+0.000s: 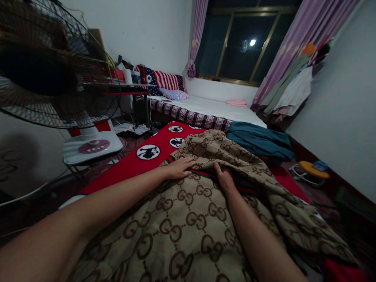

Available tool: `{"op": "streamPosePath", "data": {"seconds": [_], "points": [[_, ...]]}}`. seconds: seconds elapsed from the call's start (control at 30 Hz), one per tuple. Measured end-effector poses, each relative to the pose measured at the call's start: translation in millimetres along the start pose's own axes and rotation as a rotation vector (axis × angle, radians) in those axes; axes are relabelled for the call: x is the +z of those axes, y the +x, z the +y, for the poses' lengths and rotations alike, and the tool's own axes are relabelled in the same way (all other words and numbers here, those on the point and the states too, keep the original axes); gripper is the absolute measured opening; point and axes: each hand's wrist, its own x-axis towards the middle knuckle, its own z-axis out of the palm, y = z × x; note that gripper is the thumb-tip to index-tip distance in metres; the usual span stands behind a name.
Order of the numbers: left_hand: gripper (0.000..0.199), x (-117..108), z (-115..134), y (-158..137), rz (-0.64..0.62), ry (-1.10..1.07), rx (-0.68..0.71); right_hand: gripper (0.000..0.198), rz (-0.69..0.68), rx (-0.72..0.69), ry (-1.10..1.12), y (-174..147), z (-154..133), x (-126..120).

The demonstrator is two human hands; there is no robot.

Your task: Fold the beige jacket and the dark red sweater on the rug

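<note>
A tan cloth (194, 227) with brown double-G letters and a red and green stripe lies bunched before me, over a red bedspread (126, 172) with black figures in white circles. Whether the cloth is a garment or a cover, I cannot tell. My left hand (179, 167) rests flat on it beside the stripe, fingers stretched out. To its right, my right hand (225, 179) has the thumb on top of a raised fold, and the other fingers are hidden in the cloth. Dark teal fabric (258, 141) lies just beyond.
A standing fan (38, 70) looms close at the left, near a small white and pink stand (94, 148). Behind is a bed (205, 105) with a pale top. A yellow stool (313, 170) stands at the right. Clothes (296, 90) hang on the right wall.
</note>
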Motion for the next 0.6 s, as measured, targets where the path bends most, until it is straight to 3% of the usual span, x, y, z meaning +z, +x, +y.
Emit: {"op": "streamPosePath", "data": {"seconds": [0.17,0.27,0.33,0.5,0.6], "points": [[0.086,-32,13,-93,-0.034,0.091,-0.253,0.063,-0.089,-0.014,-0.021,1,-11,5],[0.093,-50,28,-144,-0.096,0.133,-0.454,0.047,-0.057,0.180,0.037,9,-23,7],[0.085,-59,32,-166,-0.157,0.117,-0.563,0.035,-0.033,0.275,0.110,18,-30,8],[0.040,-91,25,-182,-0.106,-0.152,-0.585,0.036,-0.016,0.321,0.329,48,-49,2],[0.040,-120,35,-167,-0.020,-0.484,-0.528,0.037,0.019,0.336,0.433,72,-62,-10]]}}
